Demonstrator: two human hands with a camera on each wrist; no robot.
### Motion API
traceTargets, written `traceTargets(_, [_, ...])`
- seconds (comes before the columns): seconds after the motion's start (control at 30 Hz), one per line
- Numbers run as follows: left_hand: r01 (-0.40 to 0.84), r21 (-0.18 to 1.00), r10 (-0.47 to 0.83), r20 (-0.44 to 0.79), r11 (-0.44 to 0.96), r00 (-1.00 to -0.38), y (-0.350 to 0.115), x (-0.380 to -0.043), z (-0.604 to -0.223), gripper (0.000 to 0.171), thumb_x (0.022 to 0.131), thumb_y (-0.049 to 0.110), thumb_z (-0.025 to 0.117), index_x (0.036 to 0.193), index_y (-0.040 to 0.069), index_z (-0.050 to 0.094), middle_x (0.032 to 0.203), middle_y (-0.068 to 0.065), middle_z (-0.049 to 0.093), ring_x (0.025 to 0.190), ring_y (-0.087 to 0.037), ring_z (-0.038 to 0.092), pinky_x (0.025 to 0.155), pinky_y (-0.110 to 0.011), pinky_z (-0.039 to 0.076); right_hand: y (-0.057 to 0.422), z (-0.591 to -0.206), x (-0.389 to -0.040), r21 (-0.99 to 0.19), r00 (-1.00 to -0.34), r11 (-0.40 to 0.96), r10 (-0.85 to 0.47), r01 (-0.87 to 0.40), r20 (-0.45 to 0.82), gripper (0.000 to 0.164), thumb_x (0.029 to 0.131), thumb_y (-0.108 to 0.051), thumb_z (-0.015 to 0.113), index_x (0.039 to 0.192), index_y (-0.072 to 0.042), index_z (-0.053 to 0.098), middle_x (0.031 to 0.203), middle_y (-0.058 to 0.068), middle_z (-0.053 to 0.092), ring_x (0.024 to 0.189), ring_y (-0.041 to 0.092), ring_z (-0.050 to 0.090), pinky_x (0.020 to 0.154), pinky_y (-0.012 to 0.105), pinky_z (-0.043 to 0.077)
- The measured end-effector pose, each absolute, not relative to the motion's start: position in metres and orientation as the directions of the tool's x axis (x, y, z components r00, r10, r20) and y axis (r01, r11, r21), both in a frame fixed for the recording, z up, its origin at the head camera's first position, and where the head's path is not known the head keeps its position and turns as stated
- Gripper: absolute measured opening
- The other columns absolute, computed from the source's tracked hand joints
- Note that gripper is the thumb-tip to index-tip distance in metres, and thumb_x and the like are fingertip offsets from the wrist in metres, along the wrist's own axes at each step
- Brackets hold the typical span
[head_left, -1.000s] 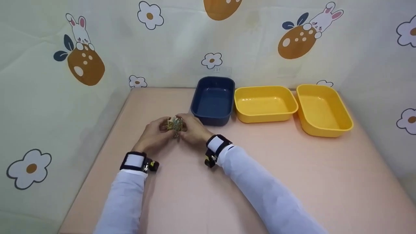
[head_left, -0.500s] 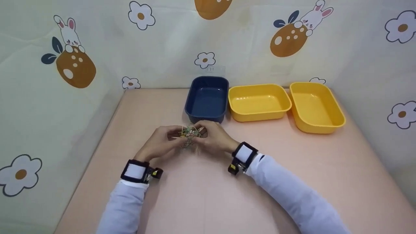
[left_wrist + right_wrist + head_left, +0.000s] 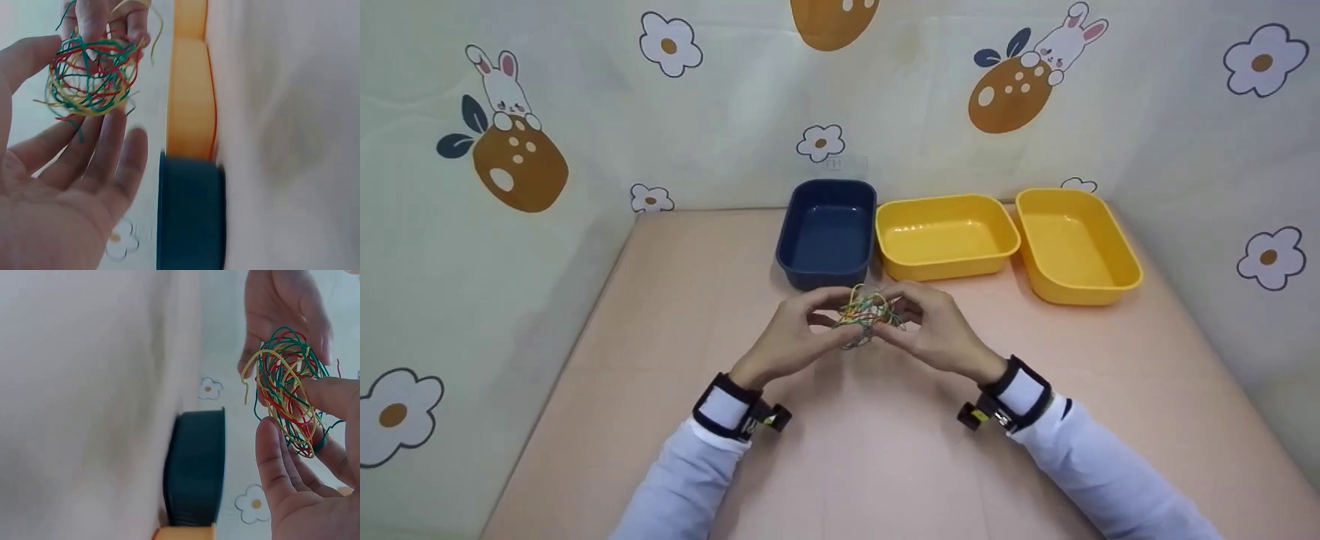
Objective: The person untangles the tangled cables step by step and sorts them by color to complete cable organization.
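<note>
A loose ball of tangled thin wires (image 3: 867, 309) in red, green and yellow is held up between both hands, in front of the navy bin. My left hand (image 3: 793, 334) pinches its left side between thumb and fingers. From the other side my right hand (image 3: 943, 330) grips it the same way. Loops and stray ends of the tangle (image 3: 93, 79) poke out past the fingers in the left wrist view. In the right wrist view a yellow loop of the wires (image 3: 287, 391) hangs over the side near the left hand.
Along the back of the pink-covered table (image 3: 885, 465) stand a navy bin (image 3: 826, 274) and two yellow bins, one middle (image 3: 949, 268) and one right (image 3: 1084, 294). Patterned cloth (image 3: 720, 142) walls the back and sides. A camera is strapped to each wrist.
Both hands have moved right and slightly toward the person with the tangle of wires. The hands are a little further apart, and more of the tangle shows between them.
</note>
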State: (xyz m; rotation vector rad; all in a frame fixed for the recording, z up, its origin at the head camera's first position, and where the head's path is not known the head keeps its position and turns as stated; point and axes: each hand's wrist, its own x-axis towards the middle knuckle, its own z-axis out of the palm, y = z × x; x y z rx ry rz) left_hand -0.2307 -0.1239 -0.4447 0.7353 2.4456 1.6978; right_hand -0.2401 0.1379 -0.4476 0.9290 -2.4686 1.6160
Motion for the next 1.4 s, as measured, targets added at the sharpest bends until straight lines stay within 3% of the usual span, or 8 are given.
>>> traceTargets(0.2, [0.258, 0.955, 0.459, 0.165, 0.149, -0.873, -0.093, -0.225, -0.444, 0.053, 0.102, 0.021, 0.085, 0.151, 0.010, 0.068, 0.146, -0.013, 0.066, 0.135, -0.026, 0.065, 0.116, -0.048, 0.061, 0.161, -0.445, -0.228, -0.821, -0.807, 0.210, -0.423, -0.530, 0.413, 0.035, 0.095, -0.001, 0.090, 0.127, -0.003, 0.077, 0.125, 0.014, 0.078, 0.106, 0.017, 0.079, 0.098, 0.027, 0.069])
traceTargets(0.43, [0.098, 0.995, 0.451, 0.094, -0.014, -0.888, -0.072, -0.223, -0.455, 0.078, 0.103, 0.021, 0.083, 0.170, 0.015, 0.043, 0.160, -0.016, 0.056, 0.143, -0.029, 0.065, 0.109, -0.035, 0.061, 0.169, -0.455, -0.225, -0.818, -0.790, 0.143, -0.394, -0.558, 0.470, 0.035, 0.094, 0.005, 0.089, 0.126, 0.006, 0.075, 0.127, 0.020, 0.078, 0.111, 0.014, 0.078, 0.100, 0.026, 0.068])
traceTargets(0.63, [-0.125, 0.984, 0.525, -0.042, -0.123, -0.850, -0.069, -0.223, -0.467, 0.069, 0.108, 0.022, 0.077, 0.169, 0.011, 0.047, 0.151, -0.013, 0.065, 0.126, -0.018, 0.070, 0.105, -0.028, 0.063, 0.168, -0.461, -0.226, -0.782, -0.740, 0.098, -0.412, -0.616, 0.532, 0.035, 0.093, 0.008, 0.087, 0.126, 0.005, 0.076, 0.124, 0.022, 0.078, 0.105, 0.013, 0.079, 0.096, 0.024, 0.068])
traceTargets(0.83, [-0.281, 0.941, 0.621, -0.109, -0.187, -0.777, -0.069, -0.223, -0.473, 0.065, 0.108, 0.021, 0.076, 0.163, 0.002, 0.049, 0.147, -0.016, 0.074, 0.128, -0.022, 0.077, 0.114, -0.045, 0.065, 0.172, -0.464, -0.225, -0.679, -0.701, 0.228, -0.415, -0.697, 0.580, 0.034, 0.090, 0.001, 0.092, 0.122, -0.003, 0.080, 0.125, 0.013, 0.082, 0.093, 0.019, 0.073, 0.081, 0.018, 0.060])
traceTargets(0.97, [-0.296, 0.930, 0.657, -0.085, -0.217, -0.749, -0.070, -0.223, -0.476, 0.083, 0.098, 0.031, 0.091, 0.163, 0.003, 0.049, 0.139, -0.011, 0.076, 0.121, -0.019, 0.079, 0.108, -0.039, 0.067, 0.173, -0.465, -0.224, -0.615, -0.693, 0.329, -0.426, -0.717, 0.581, 0.035, 0.089, -0.006, 0.095, 0.121, -0.011, 0.083, 0.126, 0.006, 0.084, 0.095, 0.024, 0.070, 0.076, 0.026, 0.054])
traceTargets(1.1, [-0.299, 0.925, 0.661, -0.073, -0.236, -0.747, -0.071, -0.223, -0.477, 0.099, 0.089, 0.052, 0.096, 0.163, 0.006, 0.049, 0.131, -0.004, 0.080, 0.116, -0.016, 0.079, 0.099, -0.033, 0.068, 0.173, -0.465, -0.223, -0.598, -0.684, 0.338, -0.435, -0.727, 0.586, 0.038, 0.088, -0.007, 0.096, 0.122, -0.015, 0.084, 0.128, 0.002, 0.084, 0.105, 0.023, 0.070, 0.083, 0.030, 0.055])
traceTargets(1.23, [-0.294, 0.927, 0.639, -0.082, -0.234, -0.765, -0.069, -0.223, -0.477, 0.079, 0.099, 0.040, 0.088, 0.161, 0.007, 0.050, 0.128, -0.004, 0.080, 0.111, -0.014, 0.080, 0.088, -0.027, 0.066, 0.174, -0.465, -0.222, -0.584, -0.672, 0.339, -0.448, -0.738, 0.589, 0.042, 0.088, -0.007, 0.097, 0.126, -0.015, 0.083, 0.130, 0.001, 0.084, 0.114, 0.024, 0.071, 0.096, 0.026, 0.056])
traceTargets(1.4, [-0.263, 0.940, 0.572, -0.094, -0.219, -0.815, -0.068, -0.225, -0.477, 0.060, 0.106, 0.017, 0.076, 0.160, 0.005, 0.052, 0.127, -0.004, 0.075, 0.104, -0.012, 0.078, 0.081, -0.022, 0.064, 0.175, -0.465, -0.221, -0.565, -0.675, 0.371, -0.442, -0.737, 0.591, 0.056, 0.089, -0.012, 0.097, 0.141, -0.013, 0.076, 0.136, 0.002, 0.081, 0.109, 0.026, 0.069, 0.088, 0.024, 0.053])
